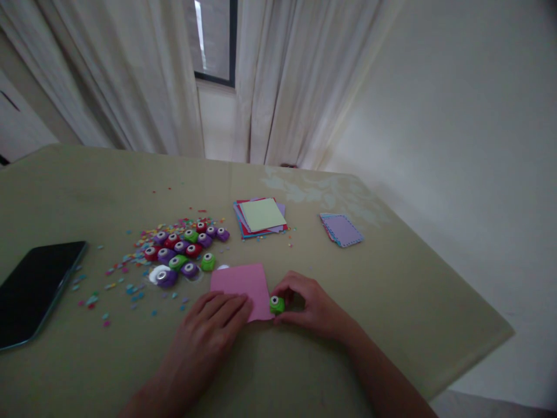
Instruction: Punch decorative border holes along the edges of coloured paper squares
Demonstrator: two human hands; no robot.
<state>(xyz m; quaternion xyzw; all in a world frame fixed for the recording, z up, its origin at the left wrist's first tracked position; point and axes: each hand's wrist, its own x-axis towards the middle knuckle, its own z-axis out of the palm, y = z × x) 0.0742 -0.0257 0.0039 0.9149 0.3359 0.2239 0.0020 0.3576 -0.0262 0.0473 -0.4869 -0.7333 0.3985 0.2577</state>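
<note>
Standing in the room, using the pink sheet (241, 280) as my landmark. The left hand (217, 325) is lying palm-down across its near-left part, fingers together, gripping nothing; it is presumably pinning the paper against sliding. The right hand (315, 307) is pinching a green punch (277, 305) between thumb and fingers at the sheet's right edge, likely so that tool and edge are lining up. The hands are working apart, one per side. Whether paper is sitting inside the punch, I cannot tell.

Surroundings: a cluster of punches (181, 248) is crowding left of the sheet, a lone green one (208, 262) sitting just off its far-left corner. Confetti (131, 289) is littering the table (391, 290) around them. A dark tablet (39, 284) is lying farther left. Beyond the sheet, a paper stack (262, 215) is resting; far right, purple-topped cards (342, 230) are lying well apart from everything.
</note>
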